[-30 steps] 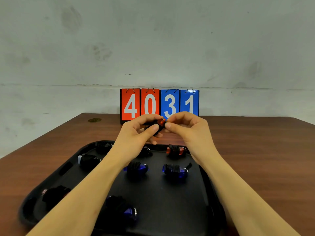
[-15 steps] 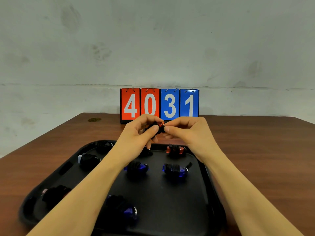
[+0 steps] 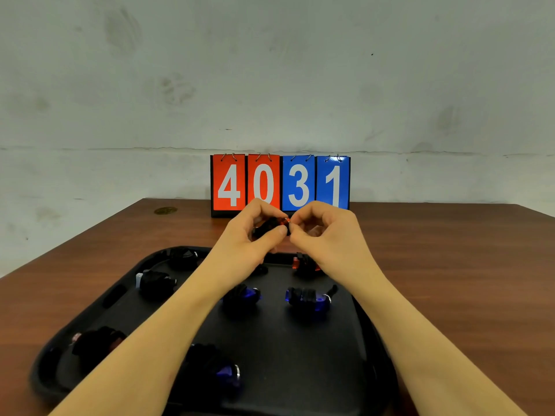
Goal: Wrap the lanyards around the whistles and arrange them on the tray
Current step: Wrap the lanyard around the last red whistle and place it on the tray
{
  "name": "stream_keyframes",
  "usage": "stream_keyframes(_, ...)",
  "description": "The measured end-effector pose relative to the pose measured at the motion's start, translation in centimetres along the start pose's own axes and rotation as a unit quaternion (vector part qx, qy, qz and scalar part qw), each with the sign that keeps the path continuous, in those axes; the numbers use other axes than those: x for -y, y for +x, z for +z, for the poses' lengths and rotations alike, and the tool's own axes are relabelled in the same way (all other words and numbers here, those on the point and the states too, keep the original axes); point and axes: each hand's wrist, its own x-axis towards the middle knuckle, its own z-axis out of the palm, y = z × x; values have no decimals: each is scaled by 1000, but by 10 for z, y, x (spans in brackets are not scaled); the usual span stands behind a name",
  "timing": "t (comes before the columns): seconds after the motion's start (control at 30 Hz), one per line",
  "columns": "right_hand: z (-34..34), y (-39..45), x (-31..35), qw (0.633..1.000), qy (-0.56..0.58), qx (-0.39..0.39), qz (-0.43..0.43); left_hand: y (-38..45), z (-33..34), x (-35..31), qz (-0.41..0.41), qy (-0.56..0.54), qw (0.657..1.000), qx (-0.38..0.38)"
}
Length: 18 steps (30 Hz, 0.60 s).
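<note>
Above the far edge of the black tray [image 3: 300, 370] my left hand [image 3: 249, 235] grips a red whistle [image 3: 277, 224] wound with black lanyard. My right hand [image 3: 324, 232] pinches the lanyard at the whistle's right end, fingers curled. Several wrapped whistles lie on the tray: a red one [image 3: 304, 264] under my right wrist, two blue ones [image 3: 309, 297] [image 3: 243, 295] in the middle, one blue [image 3: 222, 370] near the front, a pink one [image 3: 96, 343] at the front left, a white one [image 3: 153, 280] and a dark one [image 3: 181, 256] at the back left.
A flip scoreboard [image 3: 280, 184] reading 4031 stands at the back of the brown wooden table [image 3: 450, 280], just behind my hands. A small round mark [image 3: 165, 210] lies near the table's far left edge. A pale wall rises behind.
Both hands stay raised over the tray's far edge. My right fingers have curled in tighter at the whistle's end; the whistle has turned slightly in my left hand.
</note>
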Motion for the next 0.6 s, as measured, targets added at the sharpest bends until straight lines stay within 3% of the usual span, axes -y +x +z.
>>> stream_keyframes(0.33,-3,2,0,996,74,37,16,0,0,-1,25,43,997,-61)
stream_keyframes(0.6,-5,1,-1,995,87,27,33,-2,-1,0,36,56,998,-9)
